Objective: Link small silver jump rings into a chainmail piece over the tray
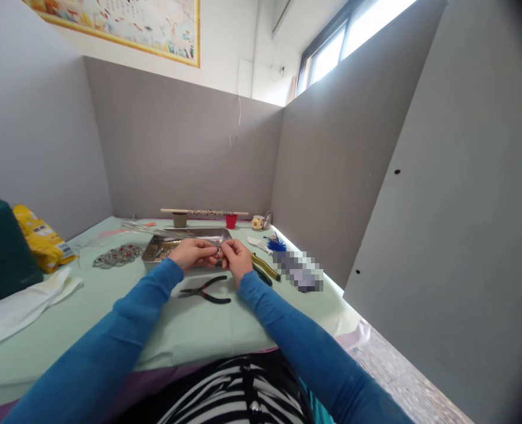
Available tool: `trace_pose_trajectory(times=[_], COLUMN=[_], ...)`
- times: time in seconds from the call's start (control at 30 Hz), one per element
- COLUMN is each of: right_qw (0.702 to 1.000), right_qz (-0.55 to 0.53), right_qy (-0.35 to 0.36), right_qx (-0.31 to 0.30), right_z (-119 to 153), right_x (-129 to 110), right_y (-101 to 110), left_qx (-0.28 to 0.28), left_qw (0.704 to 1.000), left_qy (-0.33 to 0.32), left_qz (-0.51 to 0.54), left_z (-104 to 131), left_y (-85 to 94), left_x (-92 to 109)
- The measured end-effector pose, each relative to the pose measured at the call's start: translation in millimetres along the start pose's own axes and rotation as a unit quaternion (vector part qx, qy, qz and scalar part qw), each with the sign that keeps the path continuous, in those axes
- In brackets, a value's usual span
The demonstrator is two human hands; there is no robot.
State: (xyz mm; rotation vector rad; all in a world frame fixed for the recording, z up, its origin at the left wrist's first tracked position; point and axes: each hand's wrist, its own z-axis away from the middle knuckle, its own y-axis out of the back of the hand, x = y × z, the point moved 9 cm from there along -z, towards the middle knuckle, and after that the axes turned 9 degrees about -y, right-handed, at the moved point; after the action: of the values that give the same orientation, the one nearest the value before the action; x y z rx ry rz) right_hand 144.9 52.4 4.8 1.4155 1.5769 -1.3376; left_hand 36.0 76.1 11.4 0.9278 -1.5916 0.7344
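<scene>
My left hand and my right hand meet over the front edge of a metal tray. Both are closed, fingertips pinched around a small piece between them that is too tiny to make out. Thin wires run from the left over the tray towards my fingers. Small gold-coloured bits lie in the tray. Below my hands, black-handled pliers rest on the cloth with handles spread. Yellow-and-green-handled pliers lie beside my right hand, partly hidden by it.
Beaded pieces, a yellow packet, a green container and white cloth are on the left. Behind, a beaded stick spans a brown pot and a red pot. Blue tassel at right; partitions surround the table.
</scene>
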Motion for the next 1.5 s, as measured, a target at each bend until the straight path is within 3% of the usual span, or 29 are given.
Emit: trace_pose_trajectory(times=[0.33,0.57,0.8,1.1,1.37,1.5], right_qw=[0.999,0.995,0.995,0.98,0.993,0.995], right_qz=[0.035,0.1,0.093,0.193,0.121,0.101], right_qy=[0.0,-0.019,-0.026,0.053,0.014,0.022], right_qx=[0.021,-0.004,-0.032,0.018,-0.008,-0.005], right_z=[-0.1,-3.0,-2.4,3.6,3.1,2.5], right_x=[-2.3,11.1,13.1,-2.7,-0.2,-4.4], right_y=[4.1,-0.3,-4.1,-0.1,-3.3,-2.2], left_qx=[0.024,0.019,0.025,0.041,0.055,0.047], left_qw=[0.998,1.0,1.0,0.994,0.998,0.998], left_qy=[-0.022,-0.019,-0.016,-0.046,-0.026,-0.025], left_qz=[-0.044,-0.006,0.004,-0.093,0.03,0.026], left_z=[-0.1,1.4,1.9,0.4,2.1,2.4], left_y=[4.4,-1.0,0.4,2.4,3.2,1.1], left_x=[3.2,3.0,2.4,7.0,3.0,4.0])
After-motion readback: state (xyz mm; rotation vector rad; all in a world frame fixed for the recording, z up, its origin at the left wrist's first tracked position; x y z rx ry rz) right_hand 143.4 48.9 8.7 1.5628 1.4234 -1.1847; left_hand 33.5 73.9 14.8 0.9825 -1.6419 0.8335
